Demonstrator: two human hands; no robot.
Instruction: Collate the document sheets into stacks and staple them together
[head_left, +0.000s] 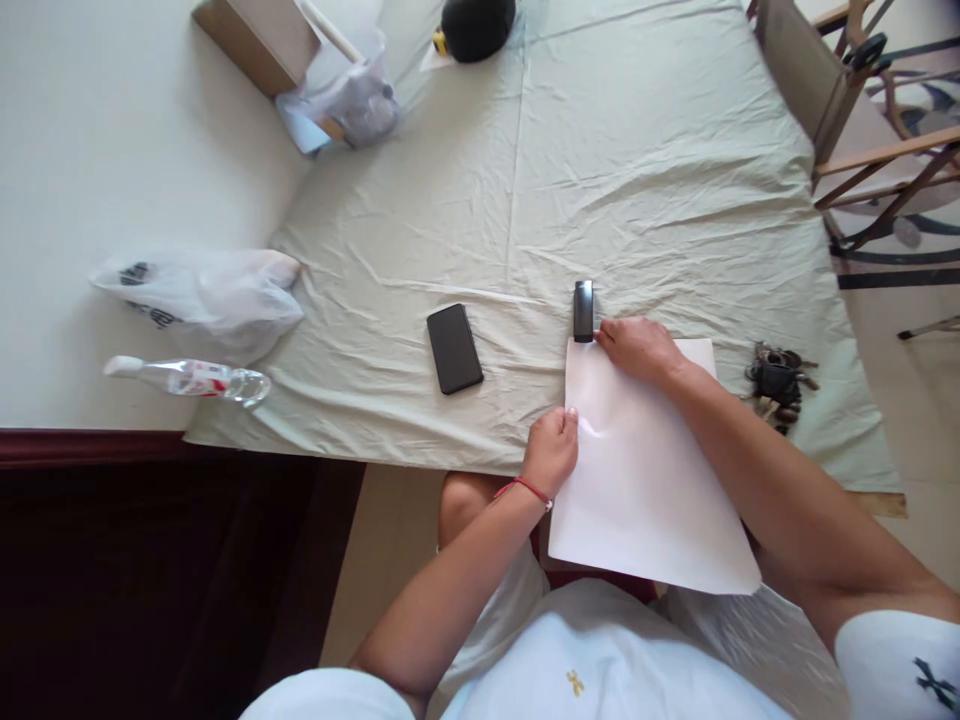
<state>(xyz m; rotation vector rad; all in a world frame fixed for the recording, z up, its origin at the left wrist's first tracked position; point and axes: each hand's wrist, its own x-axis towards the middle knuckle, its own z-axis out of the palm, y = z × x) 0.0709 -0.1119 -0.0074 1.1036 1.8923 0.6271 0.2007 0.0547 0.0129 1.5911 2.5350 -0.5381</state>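
Note:
A stack of white paper (pixel 645 480), perhaps a few sheets, lies partly on the table and reaches over its edge toward my lap. My left hand (pixel 551 450) is closed on the paper's left edge, thumb on top. At the top edge, my right hand (pixel 637 346) has its fingers curled together on the paper. Just left of those fingertips, a black stapler (pixel 583 311) sits over the paper's upper left corner. How many sheets there are cannot be seen.
On the pale green cloth (pixel 405 230) lie a black phone-like slab (pixel 455 348) and a bunch of keys (pixel 778 380). To the left are a plastic bottle (pixel 195 380), a white plastic bag (pixel 217 300) and a cardboard box (pixel 262 40). A folding chair (pixel 806 75) stands at the right.

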